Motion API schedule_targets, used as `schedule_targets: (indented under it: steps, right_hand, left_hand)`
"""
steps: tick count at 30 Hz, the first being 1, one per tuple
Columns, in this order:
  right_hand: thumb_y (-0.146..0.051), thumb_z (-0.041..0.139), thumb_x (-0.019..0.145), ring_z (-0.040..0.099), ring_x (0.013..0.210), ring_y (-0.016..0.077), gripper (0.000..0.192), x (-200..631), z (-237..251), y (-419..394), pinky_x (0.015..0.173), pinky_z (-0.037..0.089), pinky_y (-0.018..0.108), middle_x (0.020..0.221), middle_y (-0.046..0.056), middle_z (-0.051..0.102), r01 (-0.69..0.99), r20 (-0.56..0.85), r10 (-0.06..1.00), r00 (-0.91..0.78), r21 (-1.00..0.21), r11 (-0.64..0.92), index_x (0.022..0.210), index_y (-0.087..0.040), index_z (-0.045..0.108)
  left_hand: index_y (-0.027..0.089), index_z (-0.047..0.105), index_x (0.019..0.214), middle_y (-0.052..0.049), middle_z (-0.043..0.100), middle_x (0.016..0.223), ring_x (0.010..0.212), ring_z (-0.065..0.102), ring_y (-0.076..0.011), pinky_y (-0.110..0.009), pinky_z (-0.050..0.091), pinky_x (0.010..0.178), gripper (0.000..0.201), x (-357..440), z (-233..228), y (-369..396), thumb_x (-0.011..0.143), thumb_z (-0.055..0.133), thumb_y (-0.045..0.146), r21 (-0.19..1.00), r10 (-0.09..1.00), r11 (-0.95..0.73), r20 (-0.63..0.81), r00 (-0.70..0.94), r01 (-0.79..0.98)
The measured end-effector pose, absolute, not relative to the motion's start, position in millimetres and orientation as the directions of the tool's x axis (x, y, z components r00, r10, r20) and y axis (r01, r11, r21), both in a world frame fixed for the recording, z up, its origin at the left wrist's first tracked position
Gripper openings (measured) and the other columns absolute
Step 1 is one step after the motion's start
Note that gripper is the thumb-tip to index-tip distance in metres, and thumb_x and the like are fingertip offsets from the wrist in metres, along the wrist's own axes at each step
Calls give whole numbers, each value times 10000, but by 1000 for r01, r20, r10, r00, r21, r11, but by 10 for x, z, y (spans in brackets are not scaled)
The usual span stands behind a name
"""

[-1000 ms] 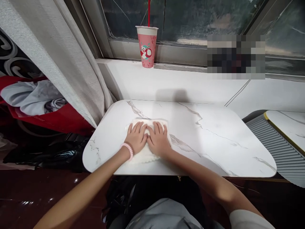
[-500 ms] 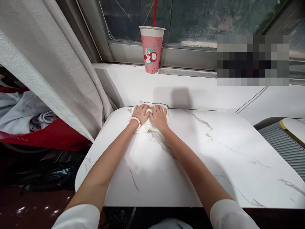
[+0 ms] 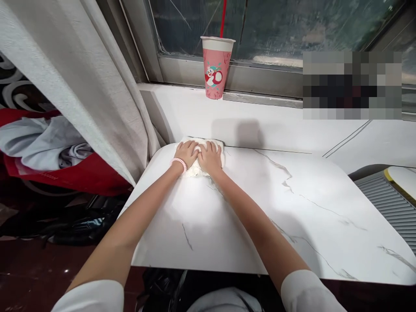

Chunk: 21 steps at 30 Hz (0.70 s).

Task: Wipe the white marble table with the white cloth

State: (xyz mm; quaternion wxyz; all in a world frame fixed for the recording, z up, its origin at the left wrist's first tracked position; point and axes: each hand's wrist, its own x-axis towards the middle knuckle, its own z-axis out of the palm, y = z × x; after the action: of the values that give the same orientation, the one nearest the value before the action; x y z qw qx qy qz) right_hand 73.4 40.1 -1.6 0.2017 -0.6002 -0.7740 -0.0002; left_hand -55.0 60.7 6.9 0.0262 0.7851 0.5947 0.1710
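At the far left corner of the marble-patterned table (image 3: pixel 266 208), both hands lie side by side on a white cloth (image 3: pixel 218 147), which sits right at the table's far edge where it meets the white sill (image 3: pixel 276 123). The left hand (image 3: pixel 187 153) is flat, palm down, fingers together and slightly curled over the cloth's left part; a pink coiled band (image 3: pixel 179 163) circles its wrist. The right hand (image 3: pixel 210 158) presses down just beside it, the two touching along their inner edges, its fingers spread a little across the cloth's middle. Neither hand is closed around the cloth; they bear on it from above, and the fabric bunches out past the fingertips and to the right of the right hand.

Beyond the cloth, well apart from it on the sill against the window frame, stands a pink paper cup (image 3: pixel 216 69) with a cartoon print and a red straw (image 3: pixel 222 18), upright. Left of the cloth a pale curtain (image 3: pixel 81 78) hangs down close to the table's corner. Further left of the curtain, grey fabric (image 3: pixel 42 145) lies heaped on something red
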Motion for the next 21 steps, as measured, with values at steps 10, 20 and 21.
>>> schedule_targets:
  steps: [10, 20, 21]
  right_hand:
    - [-315, 374, 1005, 278, 1439, 296, 443, 574, 7, -813, 1184, 132, 542, 1530, 155, 385, 859, 283, 901, -328, -307, 409, 1416, -196, 487]
    - [-345, 386, 1001, 223, 1464, 340, 497, 319, 84, -1719, 1180, 99, 586, 1548, 223, 328, 784, 251, 860, -443, -356, 508, 1453, -141, 414]
    - [-343, 384, 1000, 221, 1465, 345, 500, 304, 97, -1768, 1180, 97, 587, 1549, 228, 324, 777, 249, 855, -456, -358, 519, 1454, -137, 411]
  left_hand:
    - [136, 515, 1357, -128, 512, 1459, 1392, 410, -256, -478, 228, 1191, 503, -836, -4, -766, 955, 263, 303, 148, 948, -230, 259, 187, 962]
    - [128, 525, 1332, -155, 552, 1413, 1344, 471, -282, -501, 282, 1157, 536, -1245, -69, -1742, 965, 215, 367, 90, 919, -242, 339, 199, 966]
    - [132, 521, 1332, -154, 554, 1411, 1343, 472, -280, -501, 285, 1155, 533, -1281, -75, -1790, 966, 216, 371, 92, 919, -241, 342, 197, 966]
